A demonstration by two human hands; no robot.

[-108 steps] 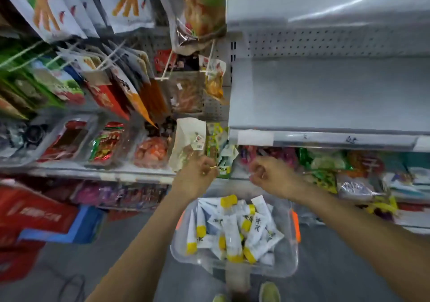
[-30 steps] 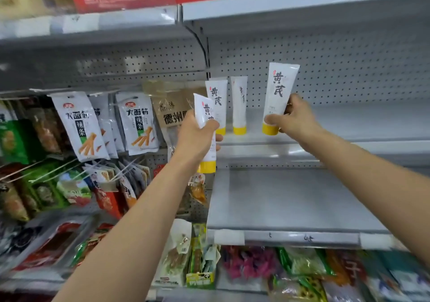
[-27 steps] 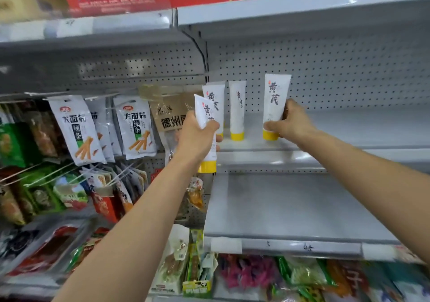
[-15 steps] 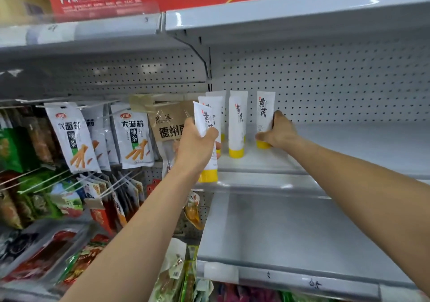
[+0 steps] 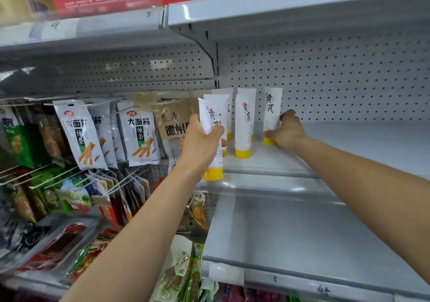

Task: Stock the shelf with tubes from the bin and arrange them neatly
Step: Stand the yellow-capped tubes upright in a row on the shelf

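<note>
While left hand (image 5: 200, 144) grips raised tube (image 5: 210, 123) | right hand (image 5: 287, 132) clasps upright tube (image 5: 272, 109) on shelf (image 5: 353, 144)

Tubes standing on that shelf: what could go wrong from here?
The rightmost tube, gripped by the right hand, stands on its narrow yellow cap; released off balance, it might topple into the neighbouring tubes. The left hand holds another tube out in front of the shelf; bringing it in could bump the closely packed front ones over.
</note>
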